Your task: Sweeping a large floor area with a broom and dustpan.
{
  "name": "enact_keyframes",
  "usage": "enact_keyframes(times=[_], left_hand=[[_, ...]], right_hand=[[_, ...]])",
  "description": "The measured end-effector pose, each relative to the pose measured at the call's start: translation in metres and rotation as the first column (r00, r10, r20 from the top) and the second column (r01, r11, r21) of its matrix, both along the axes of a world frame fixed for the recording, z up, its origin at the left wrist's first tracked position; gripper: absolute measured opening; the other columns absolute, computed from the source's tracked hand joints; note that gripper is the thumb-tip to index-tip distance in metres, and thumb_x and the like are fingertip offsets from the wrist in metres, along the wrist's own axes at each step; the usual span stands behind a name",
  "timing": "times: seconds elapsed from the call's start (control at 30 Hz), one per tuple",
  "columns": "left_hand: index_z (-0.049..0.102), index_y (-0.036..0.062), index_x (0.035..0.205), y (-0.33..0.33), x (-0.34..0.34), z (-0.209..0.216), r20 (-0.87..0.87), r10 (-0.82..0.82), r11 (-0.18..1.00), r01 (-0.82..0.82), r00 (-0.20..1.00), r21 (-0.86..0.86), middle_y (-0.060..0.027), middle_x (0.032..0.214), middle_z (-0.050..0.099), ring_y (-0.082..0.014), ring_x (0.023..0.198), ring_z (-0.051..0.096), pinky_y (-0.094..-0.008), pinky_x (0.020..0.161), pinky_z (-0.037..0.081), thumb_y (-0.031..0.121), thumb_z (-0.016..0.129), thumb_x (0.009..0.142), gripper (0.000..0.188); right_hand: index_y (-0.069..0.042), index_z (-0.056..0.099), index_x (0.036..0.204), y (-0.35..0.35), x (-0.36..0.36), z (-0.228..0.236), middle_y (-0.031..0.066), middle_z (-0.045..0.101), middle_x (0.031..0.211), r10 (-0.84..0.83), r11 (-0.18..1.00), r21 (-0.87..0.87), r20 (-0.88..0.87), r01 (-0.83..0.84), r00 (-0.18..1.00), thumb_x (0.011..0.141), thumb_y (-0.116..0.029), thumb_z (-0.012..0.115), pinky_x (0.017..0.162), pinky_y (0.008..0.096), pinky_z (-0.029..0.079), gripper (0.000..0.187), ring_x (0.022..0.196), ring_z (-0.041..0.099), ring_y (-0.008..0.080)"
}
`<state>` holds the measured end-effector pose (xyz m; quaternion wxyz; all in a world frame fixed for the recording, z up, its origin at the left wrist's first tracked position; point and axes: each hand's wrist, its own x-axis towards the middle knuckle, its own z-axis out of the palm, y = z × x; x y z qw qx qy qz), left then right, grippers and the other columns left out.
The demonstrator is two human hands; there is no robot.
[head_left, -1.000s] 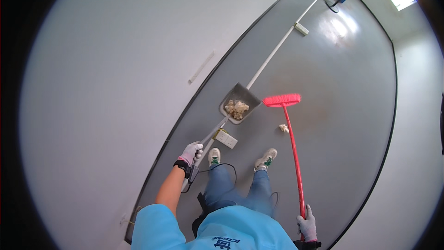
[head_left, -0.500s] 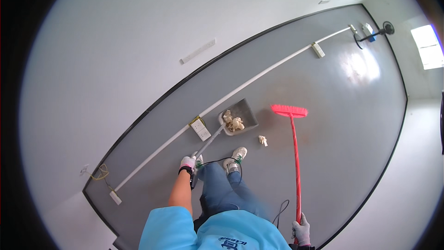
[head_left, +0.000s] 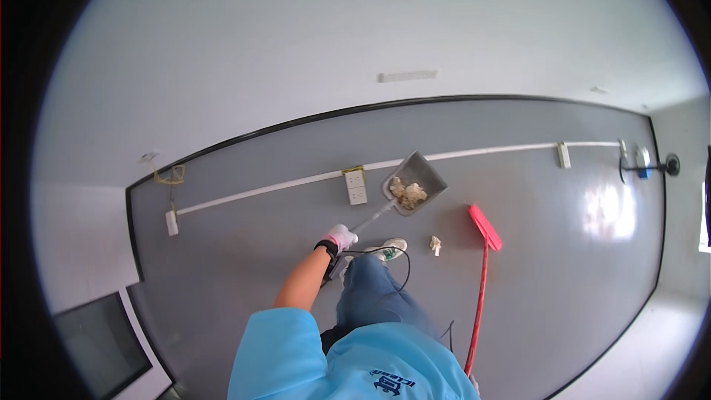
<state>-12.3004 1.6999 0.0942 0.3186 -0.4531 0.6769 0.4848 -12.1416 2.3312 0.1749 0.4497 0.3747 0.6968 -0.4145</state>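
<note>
My left hand (head_left: 341,237), in a white glove with a pink edge, is closed round the long handle of a grey dustpan (head_left: 429,174). The pan is tilted, and several crumpled pale paper pieces (head_left: 409,194) lie in it. One more crumpled paper piece (head_left: 435,245) rests on the floor, between the pan and a red broom (head_left: 485,230). The broom's handle slants down to my right hand (head_left: 475,383). Only a sliver of that gloved hand shows at the lower edge, beside the handle; most of its fingers are hidden.
A white cable duct (head_left: 274,186) with white socket boxes (head_left: 356,187) crosses the grey floor (head_left: 259,267). A black cable (head_left: 409,270) loops past my legs and shoes (head_left: 395,248). At the far right stands a black stand (head_left: 652,167) beside a white-and-blue object.
My view has turned, so the wall and duct now lie more level. The broom head has swung nearer the loose paper and tilted. My right hand has mostly left the picture.
</note>
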Motion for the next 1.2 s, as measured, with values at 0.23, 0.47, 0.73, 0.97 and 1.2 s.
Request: enact_keyframes(times=[0.23,0.47,0.73,0.97,1.2], left_hand=[[0.049,0.0069,0.068,0.035,0.119,0.078,-0.003,0.334,0.926,-0.327,0.943,0.186,0.0017,0.050,0.043,-0.0063,0.039,0.037,-0.0217,0.035,0.028,0.015,0.054,0.071,0.010],[0.051,0.0059,0.067,0.032,0.231,0.110,0.004,0.467,0.882,-0.466,0.884,0.075,0.0004,0.052,0.045,-0.0071,0.041,0.040,-0.0219,0.037,0.031,0.018,0.056,0.067,0.013],[0.053,0.0029,0.061,0.006,0.327,0.082,0.189,0.595,0.803,-0.589,0.781,-0.093,-0.0049,0.049,0.047,-0.0135,0.040,0.043,-0.0268,0.037,0.032,0.016,0.058,0.064,0.014],[0.051,0.0038,0.059,-0.014,0.395,0.023,0.229,0.573,0.810,-0.586,0.787,-0.015,-0.0059,0.048,0.045,-0.0167,0.040,0.041,-0.0302,0.037,0.030,0.013,0.055,0.066,0.012],[0.050,0.0022,0.069,0.004,0.407,0.008,0.247,0.864,0.458,-0.888,0.438,-0.028,-0.0081,0.050,0.046,-0.0186,0.042,0.044,-0.0300,0.036,0.031,0.015,0.048,0.071,0.013]], right_hand=[[-0.008,0.047,0.105,0.030,-0.007,-0.044,0.0160,0.056,0.069,0.287,0.958,-0.024,0.102,-0.286,0.953,0.071,-0.018,0.048,0.051,0.0339,0.043,0.036,0.058,0.055,0.0254],[0.005,0.053,0.068,-0.062,-0.067,0.016,0.0098,0.052,0.054,0.407,0.912,-0.012,-0.094,-0.410,0.909,0.066,-0.006,0.051,0.041,0.0308,0.041,0.011,0.044,0.051,0.0202],[0.004,0.052,0.060,-0.077,-0.081,-0.003,0.0082,0.050,0.050,0.376,0.895,0.274,-0.034,-0.353,0.926,0.064,-0.006,0.052,0.036,0.0288,0.038,0.010,0.041,0.049,0.0183],[0.001,0.048,0.069,-0.118,-0.068,0.076,0.0040,0.042,0.044,0.296,0.858,0.473,-0.141,-0.199,0.945,0.070,-0.016,0.051,0.027,0.0257,0.030,0.017,0.031,0.039,0.0130],[0.002,0.051,0.071,-0.139,-0.123,0.110,0.0062,0.046,0.046,0.616,0.739,0.490,-0.213,-0.463,0.758,0.075,-0.023,0.048,0.029,0.0271,0.035,0.026,0.033,0.043,0.0136]])
